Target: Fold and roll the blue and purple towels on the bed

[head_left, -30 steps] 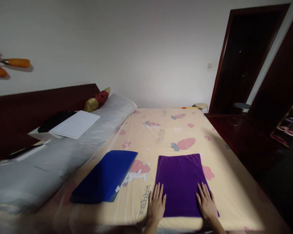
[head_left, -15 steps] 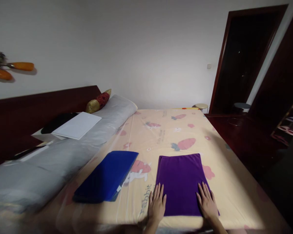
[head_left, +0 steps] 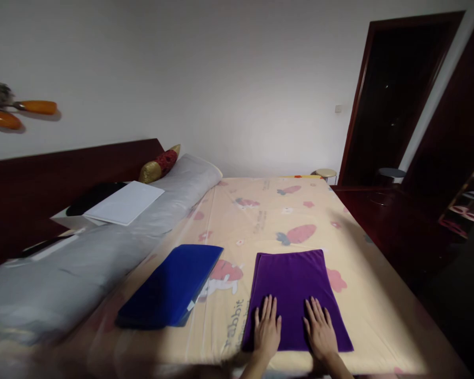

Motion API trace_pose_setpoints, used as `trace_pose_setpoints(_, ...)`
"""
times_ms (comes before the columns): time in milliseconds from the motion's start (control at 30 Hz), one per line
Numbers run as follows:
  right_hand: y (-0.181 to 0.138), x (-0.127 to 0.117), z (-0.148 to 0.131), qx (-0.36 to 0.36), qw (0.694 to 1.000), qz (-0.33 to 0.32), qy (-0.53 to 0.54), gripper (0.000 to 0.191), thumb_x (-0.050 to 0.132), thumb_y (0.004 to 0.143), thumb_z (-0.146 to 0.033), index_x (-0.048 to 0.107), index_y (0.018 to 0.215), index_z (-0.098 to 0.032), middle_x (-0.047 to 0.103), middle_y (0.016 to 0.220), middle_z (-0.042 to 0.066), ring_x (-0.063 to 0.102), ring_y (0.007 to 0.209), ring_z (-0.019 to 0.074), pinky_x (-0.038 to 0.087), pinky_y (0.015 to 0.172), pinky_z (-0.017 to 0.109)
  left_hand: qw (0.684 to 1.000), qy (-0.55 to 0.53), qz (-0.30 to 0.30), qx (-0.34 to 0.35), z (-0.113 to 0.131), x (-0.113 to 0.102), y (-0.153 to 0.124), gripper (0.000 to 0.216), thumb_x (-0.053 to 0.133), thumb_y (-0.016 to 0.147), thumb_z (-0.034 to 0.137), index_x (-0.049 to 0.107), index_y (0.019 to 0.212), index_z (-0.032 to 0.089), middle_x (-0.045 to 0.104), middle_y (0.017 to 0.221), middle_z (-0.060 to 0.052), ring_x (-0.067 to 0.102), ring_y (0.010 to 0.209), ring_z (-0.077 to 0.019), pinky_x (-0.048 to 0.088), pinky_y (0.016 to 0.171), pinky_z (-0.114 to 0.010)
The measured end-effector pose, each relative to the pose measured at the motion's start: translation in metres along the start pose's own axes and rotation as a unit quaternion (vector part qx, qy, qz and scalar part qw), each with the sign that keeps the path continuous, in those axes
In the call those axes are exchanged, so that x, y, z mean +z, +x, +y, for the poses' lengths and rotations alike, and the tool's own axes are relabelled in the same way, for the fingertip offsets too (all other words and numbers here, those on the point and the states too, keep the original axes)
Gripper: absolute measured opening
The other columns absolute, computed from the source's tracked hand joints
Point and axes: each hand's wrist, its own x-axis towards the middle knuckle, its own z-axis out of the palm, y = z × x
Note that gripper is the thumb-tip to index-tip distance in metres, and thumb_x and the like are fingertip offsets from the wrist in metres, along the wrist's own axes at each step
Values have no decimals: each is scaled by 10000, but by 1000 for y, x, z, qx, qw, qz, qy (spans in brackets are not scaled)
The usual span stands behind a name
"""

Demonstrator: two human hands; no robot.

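A folded purple cloth [head_left: 290, 279] lies flat on the bed near its front edge. On the cloth's near left part rests my left hand [head_left: 267, 327], palm down with fingers stretched out. My right hand [head_left: 319, 329] lies the same way on the near right part. Neither hand grips the cloth. To the left, apart from both hands, is a folded blue cloth [head_left: 177, 284] with a small white tag at its right edge.
The bed sheet [head_left: 300, 210] is cream with carrot and rabbit prints. Along the headboard [head_left: 63, 163] runs a grey covered roll [head_left: 102, 258], bearing a white flat box [head_left: 126, 202] and a red and gold cushion [head_left: 160, 164]. Two stools stand near the dark doorway [head_left: 403, 100].
Both hands have moved inward from the purple cloth's side edges and now lie closer together on top of it. The blue cloth has stayed in place.
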Motion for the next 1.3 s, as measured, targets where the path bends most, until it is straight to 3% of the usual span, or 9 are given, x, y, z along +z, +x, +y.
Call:
trace_pose_setpoints(67,5,-2,-18,-18,999,-17,22,562,210,955,-483,300,1450,-233,260,1534,41,214,1420,217,200,1150,463,999,-20,0,39,14,3,7,563,307,936,264,149,1476,254,263,1536,4,256,1408,-192,302,1124,-446)
trace_pose_setpoints(233,20,4,-42,-27,998,-43,40,525,234,956,-401,343,1432,-209,264,1527,55,222,1416,216,211,1153,449,997,-28,-18,68,30,13,23,583,308,927,232,116,1477,246,256,1537,5,258,1408,-199,311,1126,-468)
trace_pose_setpoints(433,47,12,-35,-63,996,-51,46,516,235,953,-345,288,1451,-218,228,1538,35,188,1424,197,191,1163,431,996,-12,-11,91,17,27,45,598,298,932,235,59,1480,259,243,1544,3,251,1411,-202,313,1124,-479)
trace_pose_setpoints(567,83,11,-31,-107,991,-62,56,522,217,964,-385,225,1467,-244,203,1547,22,161,1431,187,181,1164,426,994,-12,-12,104,11,32,78,591,289,946,263,43,1483,261,234,1551,3,238,1415,-197,293,1132,-471)
trace_pose_setpoints(700,138,8,-9,-96,993,-64,41,532,211,963,-440,258,1461,-259,243,1543,22,180,1430,187,165,1160,427,996,-24,-34,82,-8,27,135,552,272,960,279,100,1484,269,276,1541,6,248,1411,-177,273,1133,-445)
trace_pose_setpoints(867,196,11,61,71,997,-12,-39,605,209,943,-472,280,1461,-168,243,1551,69,157,1437,210,109,1161,437,999,8,-30,-17,-61,19,190,525,254,973,344,141,1482,281,273,1544,-5,212,1424,-197,196,1140,-479)
trace_pose_setpoints(1000,203,17,88,75,995,13,-58,646,187,927,-519,246,1475,-182,201,1568,46,122,1443,199,80,1164,429,1000,25,-5,-16,-78,19,194,563,287,967,362,92,1489,281,250,1554,-3,176,1433,-200,142,1152,-471)
trace_pose_setpoints(1300,210,6,87,71,995,-39,-57,633,231,924,-506,280,1464,-178,245,1553,61,152,1438,199,141,1156,430,999,27,-30,-21,-76,18,196,547,291,957,349,155,1483,285,229,1557,-12,189,1430,-198,156,1141,-497)
